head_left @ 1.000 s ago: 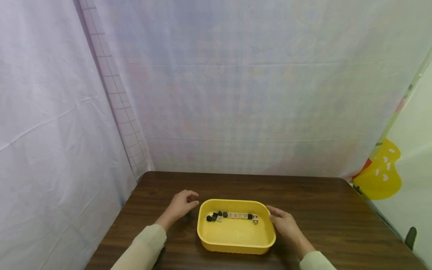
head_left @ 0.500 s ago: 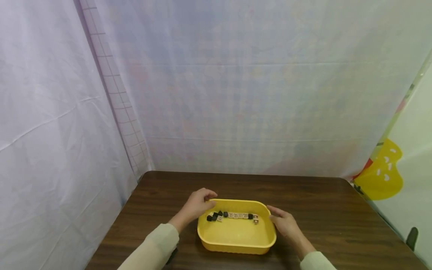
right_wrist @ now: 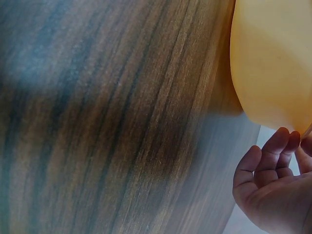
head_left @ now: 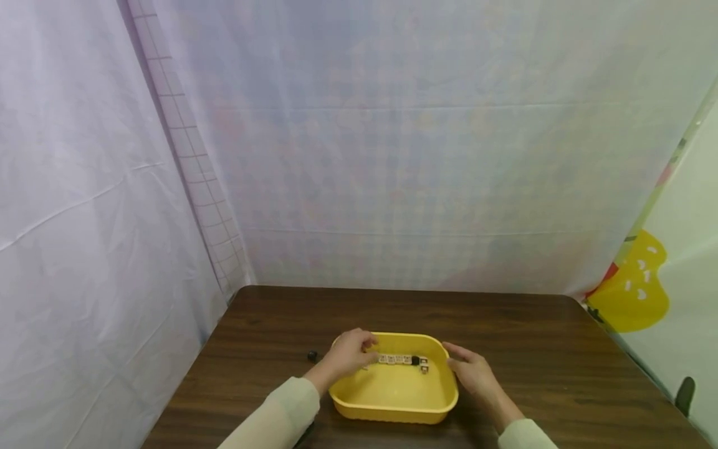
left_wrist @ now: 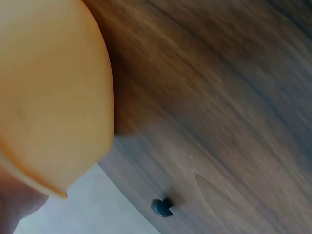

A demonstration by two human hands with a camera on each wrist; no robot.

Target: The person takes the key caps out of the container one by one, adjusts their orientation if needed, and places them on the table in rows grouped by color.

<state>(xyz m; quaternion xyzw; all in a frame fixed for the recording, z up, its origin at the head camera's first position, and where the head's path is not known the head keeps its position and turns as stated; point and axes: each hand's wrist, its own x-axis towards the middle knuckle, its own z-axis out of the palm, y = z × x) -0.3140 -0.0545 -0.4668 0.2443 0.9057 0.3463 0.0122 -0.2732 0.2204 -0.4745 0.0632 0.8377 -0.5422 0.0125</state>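
A yellow plastic tub (head_left: 392, 411) stands on the dark wooden table in the head view. My left hand (head_left: 349, 354) reaches over its left rim, thumb and fingertips apart and pointing inward. In the left wrist view the tub's wall (left_wrist: 58, 87) fills the left side, with only part of the hand at the corner. Inside the tub lie a row of small white pieces with dark marks (head_left: 395, 359), a black piece (head_left: 416, 360) and two white-and-dark pieces (head_left: 424, 365). The pieces at the left are hidden behind my left hand. My right hand (head_left: 473, 374) holds the right rim, thumb over the inner side.
One small black piece (head_left: 312, 356) lies on the table (head_left: 269, 324) left of the tub. Pale curtains (head_left: 392, 156) hang behind and to the left. A yellow figure (head_left: 634, 287) is printed on the right-hand cloth.
My left hand has moved right, from beside the tub to over its left part, uncovering the black piece on the table. The right hand has stayed at the rim.
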